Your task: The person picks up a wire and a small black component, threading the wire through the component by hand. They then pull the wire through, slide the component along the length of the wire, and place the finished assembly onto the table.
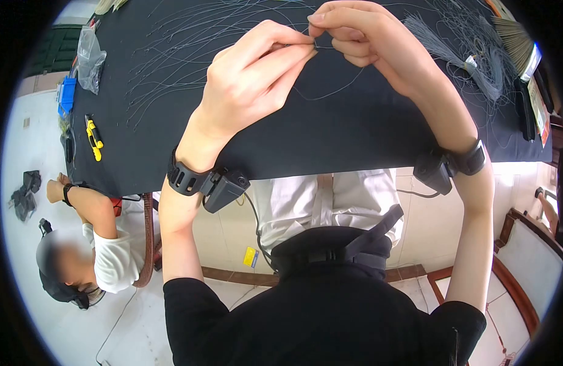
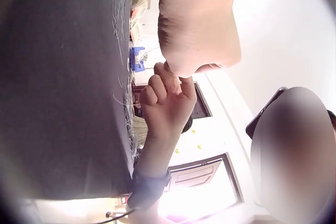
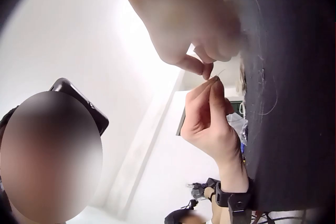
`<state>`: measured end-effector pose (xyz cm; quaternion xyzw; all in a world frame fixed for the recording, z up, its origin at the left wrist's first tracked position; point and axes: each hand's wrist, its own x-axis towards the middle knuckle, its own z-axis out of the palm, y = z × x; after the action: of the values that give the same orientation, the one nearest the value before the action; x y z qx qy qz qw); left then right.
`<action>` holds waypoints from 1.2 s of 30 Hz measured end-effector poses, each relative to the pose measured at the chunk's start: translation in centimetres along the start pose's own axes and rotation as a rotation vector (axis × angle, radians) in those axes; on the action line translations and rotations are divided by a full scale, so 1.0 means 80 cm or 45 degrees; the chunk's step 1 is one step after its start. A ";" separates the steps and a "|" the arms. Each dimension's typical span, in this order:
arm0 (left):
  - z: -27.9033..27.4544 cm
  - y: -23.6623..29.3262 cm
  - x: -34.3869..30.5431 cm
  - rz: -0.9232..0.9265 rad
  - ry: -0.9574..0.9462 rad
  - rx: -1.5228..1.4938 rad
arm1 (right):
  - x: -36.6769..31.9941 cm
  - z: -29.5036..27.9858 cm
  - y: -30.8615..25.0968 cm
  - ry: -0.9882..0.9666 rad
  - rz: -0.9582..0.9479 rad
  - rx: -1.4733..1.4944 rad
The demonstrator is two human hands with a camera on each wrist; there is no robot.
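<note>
My left hand (image 1: 251,79) is raised over the dark cloth, its thumb and fingertips pinching a thin grey strand (image 1: 318,99). Fingertip to fingertip with it, my right hand (image 1: 379,49) pinches the same strand between thumb and index finger, the other fingers curled in. A loose length loops down below both hands. In the right wrist view, a short strand end pokes out above the pinched tips of the left hand (image 3: 210,119). The right hand (image 2: 170,108) shows beyond the left one in the left wrist view. Whatever lies between the fingertips is mostly hidden.
Many similar strands (image 1: 165,79) fan out at the left on the dark-covered table (image 1: 330,137). A tied bundle (image 1: 440,46) and a tangle lie at the right. A yellow-handled tool (image 1: 93,137), a plastic bag (image 1: 90,58) and a blue object (image 1: 66,96) line the left edge. Another person (image 1: 120,253) sits at left.
</note>
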<state>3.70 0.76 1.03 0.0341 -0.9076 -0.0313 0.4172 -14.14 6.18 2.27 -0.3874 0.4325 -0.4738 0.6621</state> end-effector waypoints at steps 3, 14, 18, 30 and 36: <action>-0.001 0.002 0.001 -0.020 0.029 -0.014 | 0.002 -0.002 0.000 -0.015 0.041 0.016; -0.009 0.002 0.002 -0.260 0.115 0.042 | 0.007 0.000 0.019 0.011 -0.022 -0.471; -0.005 -0.017 -0.001 -0.149 0.162 0.105 | 0.001 0.008 0.014 0.028 -0.096 -0.558; -0.001 -0.005 -0.001 -0.093 -0.062 0.064 | -0.006 0.015 0.002 0.045 -0.284 -0.511; 0.001 -0.001 0.000 -0.064 -0.024 0.020 | 0.002 0.000 0.001 0.005 -0.029 -0.078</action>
<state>3.67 0.67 1.01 0.0597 -0.9107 -0.0351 0.4073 -14.08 6.06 2.21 -0.4114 0.4435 -0.4687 0.6438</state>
